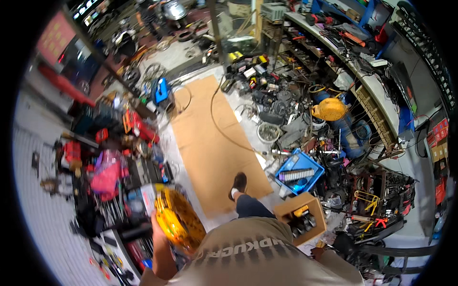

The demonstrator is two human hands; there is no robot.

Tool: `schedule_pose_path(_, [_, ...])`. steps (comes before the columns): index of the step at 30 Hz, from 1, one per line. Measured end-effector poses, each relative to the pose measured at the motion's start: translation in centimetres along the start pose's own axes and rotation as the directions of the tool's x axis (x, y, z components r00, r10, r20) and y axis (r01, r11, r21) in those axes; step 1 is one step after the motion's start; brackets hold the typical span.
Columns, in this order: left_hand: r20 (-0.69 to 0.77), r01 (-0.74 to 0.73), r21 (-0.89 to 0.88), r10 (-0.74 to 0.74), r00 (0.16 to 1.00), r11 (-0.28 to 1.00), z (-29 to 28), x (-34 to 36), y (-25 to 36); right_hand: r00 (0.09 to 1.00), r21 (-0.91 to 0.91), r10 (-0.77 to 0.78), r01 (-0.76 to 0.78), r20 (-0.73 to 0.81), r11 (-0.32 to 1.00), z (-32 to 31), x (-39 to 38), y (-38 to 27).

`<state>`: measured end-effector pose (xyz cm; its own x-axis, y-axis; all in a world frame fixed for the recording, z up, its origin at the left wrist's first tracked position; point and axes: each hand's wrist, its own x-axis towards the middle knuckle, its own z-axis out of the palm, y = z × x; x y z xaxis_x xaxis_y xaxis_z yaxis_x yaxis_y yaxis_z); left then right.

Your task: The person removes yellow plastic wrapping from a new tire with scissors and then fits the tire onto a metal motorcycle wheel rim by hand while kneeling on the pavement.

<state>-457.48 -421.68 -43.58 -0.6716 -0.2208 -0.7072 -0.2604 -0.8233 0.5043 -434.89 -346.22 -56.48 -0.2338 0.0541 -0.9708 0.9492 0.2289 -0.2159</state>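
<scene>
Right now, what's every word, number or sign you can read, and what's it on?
Shirt: big dark letters; I don't copy printed words.
Pink sign: writing too blurred to read.
Red boxes: marks too small.
Yellow thing in left hand: none I can read.

I stand in a cluttered workshop, with its long pale-topped workbench (385, 102), round yellow hose reel (329, 110) and rectangular blue plastic crate (313, 181).
</scene>
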Motion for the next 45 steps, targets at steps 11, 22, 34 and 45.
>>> schedule_pose_path(11, [-0.032, 0.356, 0.377, -0.372, 0.928, 0.855, 14.2, 17.7, 5.8, 0.611, -0.227, -0.729, 0.697, -0.308, 0.68, 1.1, 9.6, -68.5])
schedule_pose_path(22, [-0.174, 0.506, 0.57, -0.507, 0.844, 0.648, 27.5, 46.3, 15.3, 0.705, -0.445, -0.543, 0.347, -0.456, 0.825, 0.6, 17.8, -86.2])
schedule_pose_path(34, [-0.028, 0.21, 0.825, -0.334, 0.942, 0.525, 57.8, 61.6, 22.3, 0.901, 0.214, -0.252, 0.34, -0.353, 0.916, -9.7, 37.8, -112.7])
schedule_pose_path(45, [-0.281, 0.468, 0.822, -0.485, 0.828, 0.324, 72.5, 71.8, 16.3, 0.05, -0.452, -0.455, 0.064, -0.889, 0.89, -36.0, 57.0, -146.9])
